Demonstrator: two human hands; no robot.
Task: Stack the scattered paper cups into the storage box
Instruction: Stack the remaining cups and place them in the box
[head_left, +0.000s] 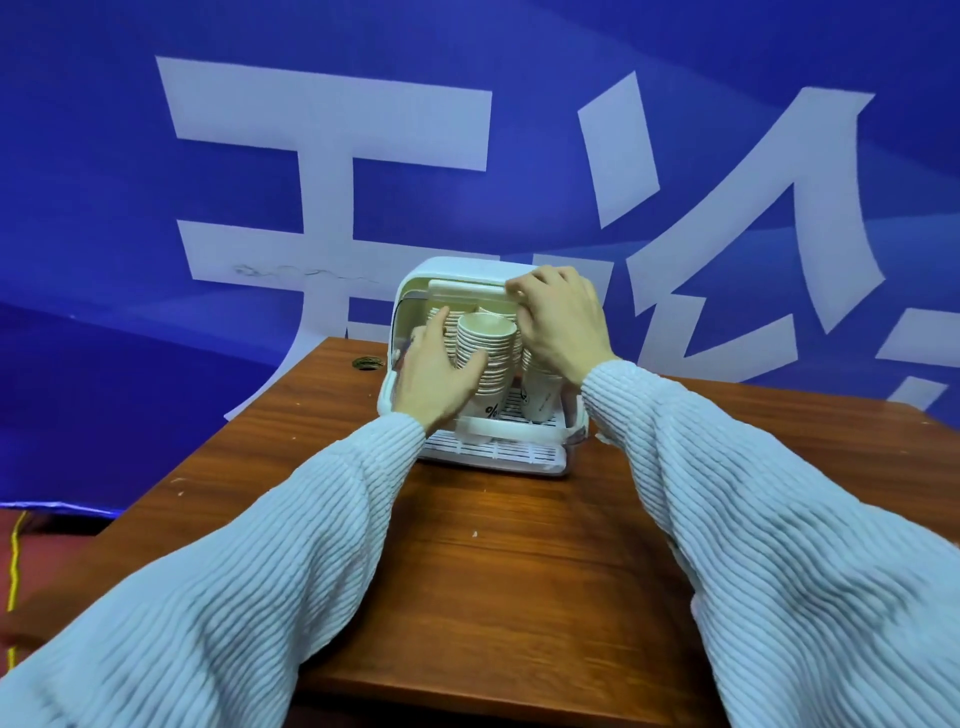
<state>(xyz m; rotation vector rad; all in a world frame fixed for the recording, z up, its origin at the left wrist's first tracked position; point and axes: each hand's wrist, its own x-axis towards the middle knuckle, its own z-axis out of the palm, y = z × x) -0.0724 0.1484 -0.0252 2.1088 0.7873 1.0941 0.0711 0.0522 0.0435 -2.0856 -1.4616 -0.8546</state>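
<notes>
A white storage box (415, 280) stands near the far edge of the wooden table (519, 545), its front open. Inside it, a tall stack of paper cups (488, 353) leans toward me, with more stacked cups (540, 400) to its right. My left hand (436, 379) is wrapped around the left side of the tall stack, thumb across its front. My right hand (558, 317) reaches to the top of the box, fingers curled over the raised lid's handle bar (467, 288).
A white slatted tray (493, 452) juts out from the box's bottom toward me. A small round hole (366, 362) sits in the table left of the box. A blue banner with large white characters hangs close behind the table.
</notes>
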